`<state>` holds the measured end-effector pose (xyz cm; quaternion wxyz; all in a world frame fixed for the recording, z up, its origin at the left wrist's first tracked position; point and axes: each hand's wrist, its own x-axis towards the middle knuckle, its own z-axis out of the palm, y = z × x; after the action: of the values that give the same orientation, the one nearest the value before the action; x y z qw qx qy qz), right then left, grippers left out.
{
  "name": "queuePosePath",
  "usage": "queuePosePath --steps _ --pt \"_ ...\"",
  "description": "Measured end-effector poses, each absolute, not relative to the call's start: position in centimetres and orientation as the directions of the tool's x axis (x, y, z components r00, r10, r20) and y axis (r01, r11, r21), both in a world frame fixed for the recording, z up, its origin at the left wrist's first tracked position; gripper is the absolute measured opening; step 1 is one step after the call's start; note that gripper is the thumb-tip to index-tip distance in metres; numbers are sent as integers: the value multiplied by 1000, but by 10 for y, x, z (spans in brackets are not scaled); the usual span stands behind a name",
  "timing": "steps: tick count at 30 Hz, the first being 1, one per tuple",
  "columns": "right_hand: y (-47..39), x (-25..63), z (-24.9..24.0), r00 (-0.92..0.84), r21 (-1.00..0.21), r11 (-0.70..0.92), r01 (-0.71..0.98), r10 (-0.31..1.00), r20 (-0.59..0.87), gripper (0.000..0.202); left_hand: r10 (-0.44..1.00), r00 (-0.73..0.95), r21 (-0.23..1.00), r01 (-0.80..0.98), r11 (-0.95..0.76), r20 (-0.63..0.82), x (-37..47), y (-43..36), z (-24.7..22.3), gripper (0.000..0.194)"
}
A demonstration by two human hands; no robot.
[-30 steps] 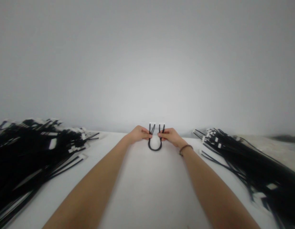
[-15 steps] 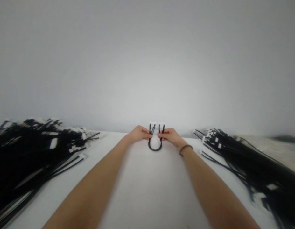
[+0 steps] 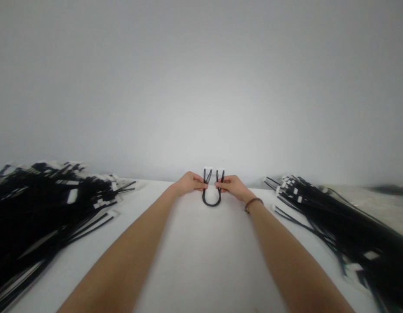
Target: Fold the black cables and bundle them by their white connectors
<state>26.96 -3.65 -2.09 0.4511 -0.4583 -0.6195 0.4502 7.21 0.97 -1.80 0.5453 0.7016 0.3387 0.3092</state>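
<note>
A black cable (image 3: 212, 204) with a white connector at each end is bent into a U in front of me. My left hand (image 3: 190, 182) pinches its left leg just below the left connector (image 3: 208, 168). On the other leg, below the right connector (image 3: 221, 169), the fingers of my right hand (image 3: 233, 186) are closed. Both connectors point up, side by side and a little apart. The bottom of the loop hangs between and below my hands.
A large pile of black cables with white connectors (image 3: 34, 208) lies at the left on the white table (image 3: 208, 269). Another bundle of black cables (image 3: 344, 226) is at the right, with clear plastic (image 3: 377, 202) behind it. A pale wall (image 3: 201, 87) rises behind the table.
</note>
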Motion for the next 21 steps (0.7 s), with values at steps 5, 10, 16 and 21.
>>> queuePosePath --steps 5,10,16,21 --pt "-38 269 -19 -165 -971 168 172 976 140 28 811 582 976 134 -171 62 72 9 -17 30" --pt "-39 268 -18 -161 -972 166 167 977 139 28 815 577 976 143 -164 53 72 8 -16 30" --pt "-38 269 -18 -173 -971 169 172 975 139 28 808 587 976 135 -169 59 72 8 -16 30" --pt "-38 269 -18 -168 -971 171 165 975 143 28 812 581 977 134 -166 58 72 7 -15 30"
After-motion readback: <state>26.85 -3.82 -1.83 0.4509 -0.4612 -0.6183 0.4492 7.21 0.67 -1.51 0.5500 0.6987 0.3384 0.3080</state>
